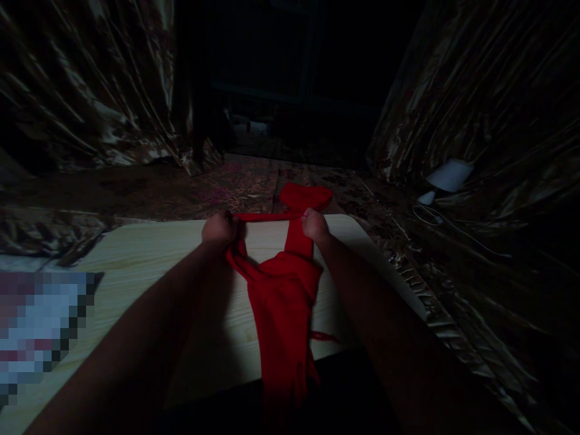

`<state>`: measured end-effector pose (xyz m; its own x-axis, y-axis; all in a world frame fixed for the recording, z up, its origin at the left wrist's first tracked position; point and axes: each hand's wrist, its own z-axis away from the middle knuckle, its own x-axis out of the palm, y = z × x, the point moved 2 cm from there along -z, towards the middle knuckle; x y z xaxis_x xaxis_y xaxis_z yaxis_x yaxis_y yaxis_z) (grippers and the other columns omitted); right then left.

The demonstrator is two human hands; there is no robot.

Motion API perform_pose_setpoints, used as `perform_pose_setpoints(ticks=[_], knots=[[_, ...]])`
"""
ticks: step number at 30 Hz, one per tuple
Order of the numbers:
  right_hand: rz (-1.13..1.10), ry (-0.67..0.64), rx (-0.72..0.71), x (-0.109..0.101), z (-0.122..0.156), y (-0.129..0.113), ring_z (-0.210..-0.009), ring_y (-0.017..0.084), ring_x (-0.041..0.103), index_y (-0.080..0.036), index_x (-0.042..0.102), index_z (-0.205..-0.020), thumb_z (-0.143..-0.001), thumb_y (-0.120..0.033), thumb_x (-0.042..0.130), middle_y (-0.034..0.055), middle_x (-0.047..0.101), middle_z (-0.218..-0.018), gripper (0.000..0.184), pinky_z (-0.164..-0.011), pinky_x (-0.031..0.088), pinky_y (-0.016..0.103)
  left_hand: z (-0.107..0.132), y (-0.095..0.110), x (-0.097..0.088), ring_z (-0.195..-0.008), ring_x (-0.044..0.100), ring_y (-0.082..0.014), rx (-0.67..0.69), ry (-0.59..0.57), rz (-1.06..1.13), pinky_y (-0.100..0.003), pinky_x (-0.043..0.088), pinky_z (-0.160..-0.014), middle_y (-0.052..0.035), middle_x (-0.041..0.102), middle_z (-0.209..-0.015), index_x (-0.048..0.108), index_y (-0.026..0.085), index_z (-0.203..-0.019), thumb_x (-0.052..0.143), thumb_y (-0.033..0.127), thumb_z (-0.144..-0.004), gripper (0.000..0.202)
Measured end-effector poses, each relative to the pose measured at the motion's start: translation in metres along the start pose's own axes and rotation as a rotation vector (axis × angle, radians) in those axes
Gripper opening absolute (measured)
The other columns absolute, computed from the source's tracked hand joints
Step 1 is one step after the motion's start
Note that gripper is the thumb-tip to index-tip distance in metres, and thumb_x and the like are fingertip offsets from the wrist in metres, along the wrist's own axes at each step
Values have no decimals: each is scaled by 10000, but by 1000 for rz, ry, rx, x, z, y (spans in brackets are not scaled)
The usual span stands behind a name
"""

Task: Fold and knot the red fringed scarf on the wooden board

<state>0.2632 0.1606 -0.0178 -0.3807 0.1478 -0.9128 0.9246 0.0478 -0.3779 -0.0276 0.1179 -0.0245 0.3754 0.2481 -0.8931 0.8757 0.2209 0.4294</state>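
Note:
A red cloth garment (283, 296) lies lengthwise on a pale wooden board (149, 260), its far end hanging over the board's back edge. My left hand (219, 228) is closed in a fist on a thin red strap of the garment. My right hand (314, 224) is closed on the garment's narrow upper part. The strap runs taut between the two hands. Both forearms reach forward over the board.
Shiny patterned dark fabric (475, 121) drapes on both sides. A white lamp-like object (446, 178) with a white cable (457, 226) lies at the right. A blurred patch (40, 326) covers the left edge. The background is dark.

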Motion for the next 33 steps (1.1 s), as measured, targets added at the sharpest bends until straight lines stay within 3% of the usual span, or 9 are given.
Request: perform_pose_setpoints(ticks=[4,11,18,25,30,33], knots=[[-61,27,-8,19,-15,8,-854,185,640,-199,665,-1029,-958,-251,521,65,727,-958,168,-754,440,261,-15,-7,9,-993,692,-287,-5,44,75,-328,502,-809,-152,754,-1095,715,188,-1117,481,516,-911,453],[-298,232,-19,41,-34,23,-704,161,604,-233,610,-831,-937,-391,562,-6,664,-756,196,-669,418,250,-43,-15,16,-892,688,-259,88,76,210,-315,488,-780,-121,763,-957,750,171,-999,545,513,-870,419],[-487,247,11,48,-45,29,-694,162,618,-224,600,-761,-832,-404,666,-4,675,-739,204,-650,435,252,-54,-19,22,-862,695,-270,68,72,262,-335,504,-780,-129,763,-916,759,158,-952,611,535,-829,423],[-729,228,99,43,-41,37,-748,165,665,-209,634,-806,-776,-437,689,8,710,-785,236,-715,493,261,-36,-23,6,-970,701,-270,116,-47,456,-340,540,-850,-117,758,-1083,734,154,-1135,649,602,-812,559],[-833,190,121,39,-24,38,-791,155,672,-199,640,-857,-743,-368,693,9,718,-842,210,-757,512,262,-9,-22,5,-1087,684,-319,76,-132,629,-438,545,-965,-168,709,-1224,636,132,-1314,758,606,-744,751],[-918,194,137,35,-6,38,-797,147,667,-199,641,-881,-714,-339,702,0,710,-851,226,-754,518,260,8,-25,7,-1201,638,-335,41,-96,762,-497,510,-1042,-189,637,-1350,555,160,-1404,782,589,-742,821]])
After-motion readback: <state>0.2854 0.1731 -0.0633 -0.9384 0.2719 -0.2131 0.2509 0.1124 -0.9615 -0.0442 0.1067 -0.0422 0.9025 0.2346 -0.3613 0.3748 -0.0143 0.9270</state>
